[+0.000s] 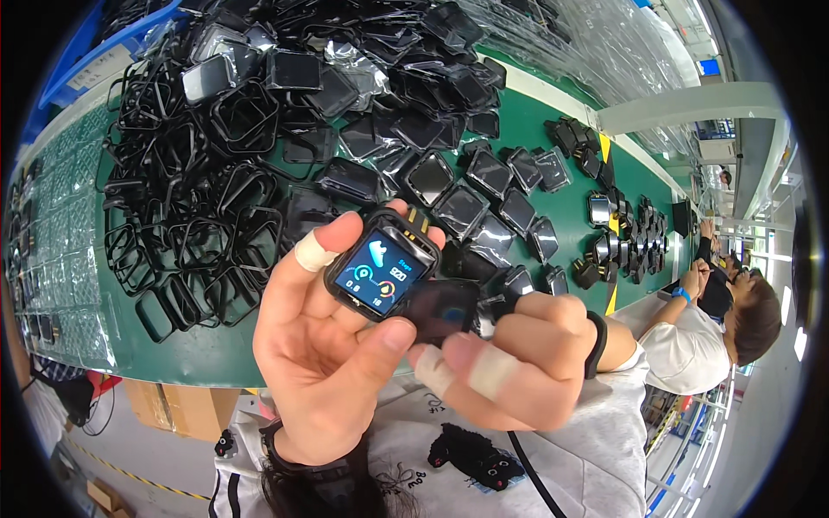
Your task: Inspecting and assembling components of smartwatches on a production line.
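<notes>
My left hand (332,345), with tape round a finger, is closed round a square smartwatch body (381,268) without a strap. The watch's screen is lit blue and faces up; gold contacts show at its upper edge. In my right hand (527,363), two fingers taped, a dark glossy square cover (442,311) is pinched beside the watch's lower right corner. The cover is blurred, and I cannot tell whether it touches the watch. Just beyond both hands lie wrapped dark square pieces (460,210) on the green table mat (186,358).
A heap of black square frames (190,198) covers the left of the table. Several small watch bodies (617,237) stand at the right by yellow-black tape. A blue bin (104,56) is at the far left. A co-worker (699,328) sits to the right.
</notes>
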Demonstrator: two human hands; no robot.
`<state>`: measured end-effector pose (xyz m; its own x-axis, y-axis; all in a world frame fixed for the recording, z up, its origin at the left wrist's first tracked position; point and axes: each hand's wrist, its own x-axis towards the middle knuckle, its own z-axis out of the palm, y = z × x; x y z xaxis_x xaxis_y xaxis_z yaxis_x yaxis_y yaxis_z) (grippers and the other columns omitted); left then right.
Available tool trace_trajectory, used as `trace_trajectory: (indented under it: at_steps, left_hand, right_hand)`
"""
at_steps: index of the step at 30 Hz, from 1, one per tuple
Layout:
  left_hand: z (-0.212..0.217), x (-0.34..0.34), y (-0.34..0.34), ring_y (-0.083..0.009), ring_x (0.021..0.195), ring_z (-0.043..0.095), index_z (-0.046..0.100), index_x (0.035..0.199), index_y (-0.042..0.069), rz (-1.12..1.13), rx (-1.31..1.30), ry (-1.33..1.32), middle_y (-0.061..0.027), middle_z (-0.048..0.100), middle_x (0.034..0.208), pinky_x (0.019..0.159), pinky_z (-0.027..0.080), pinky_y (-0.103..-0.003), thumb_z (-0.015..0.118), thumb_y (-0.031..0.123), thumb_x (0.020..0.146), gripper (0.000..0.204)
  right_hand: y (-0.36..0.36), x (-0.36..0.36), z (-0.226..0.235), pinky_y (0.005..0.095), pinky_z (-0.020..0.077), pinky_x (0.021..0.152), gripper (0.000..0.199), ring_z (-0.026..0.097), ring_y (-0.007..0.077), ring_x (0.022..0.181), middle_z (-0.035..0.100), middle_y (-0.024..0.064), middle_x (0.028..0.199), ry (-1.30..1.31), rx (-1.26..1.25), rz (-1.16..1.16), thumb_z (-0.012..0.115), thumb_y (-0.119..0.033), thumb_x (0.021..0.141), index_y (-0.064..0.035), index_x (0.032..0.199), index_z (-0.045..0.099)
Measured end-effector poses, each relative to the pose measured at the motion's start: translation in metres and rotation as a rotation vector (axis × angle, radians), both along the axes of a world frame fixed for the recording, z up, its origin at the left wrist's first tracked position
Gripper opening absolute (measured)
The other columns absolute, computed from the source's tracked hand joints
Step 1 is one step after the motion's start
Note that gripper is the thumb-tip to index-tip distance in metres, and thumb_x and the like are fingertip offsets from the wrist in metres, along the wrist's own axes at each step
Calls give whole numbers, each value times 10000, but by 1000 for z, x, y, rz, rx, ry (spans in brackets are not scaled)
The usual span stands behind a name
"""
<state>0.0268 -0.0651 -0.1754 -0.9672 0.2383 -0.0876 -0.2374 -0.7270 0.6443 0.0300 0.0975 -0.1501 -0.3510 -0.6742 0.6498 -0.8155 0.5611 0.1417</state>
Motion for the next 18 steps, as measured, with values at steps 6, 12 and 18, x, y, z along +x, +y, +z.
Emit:
trace_trajectory:
  at_steps: [6, 12, 18]
  left_hand:
    - [2, 8, 9, -349, 1176, 489, 319, 1349, -3, 5, 4, 15, -240, 417, 1322, 996, 400, -427, 596, -37, 787, 627]
    - [7, 12, 11, -362, 1174, 487, 317, 1351, -7, 22, -53, 59, -241, 422, 1317, 994, 400, -434, 612, 3, 793, 632]
    - [6, 14, 12, -378, 1165, 495, 295, 1350, -56, -33, -74, 33, -266, 422, 1309, 978, 425, -389, 590, -47, 790, 633]
  right_hand:
    - [4, 7, 6, 258, 368, 467, 205, 512, 183, 672, 602, 62, 873, -67, -24, 10, 710, -61, 550, -41, 744, 646]
    - [13, 2, 9, 299, 504, 491, 176, 585, 269, 685, 592, 128, 853, -79, -187, 71, 645, 39, 596, -20, 656, 491]
    - [20, 6, 18, 348, 530, 557, 157, 623, 315, 708, 598, 156, 845, -637, -544, 139, 669, 56, 641, 20, 739, 551]
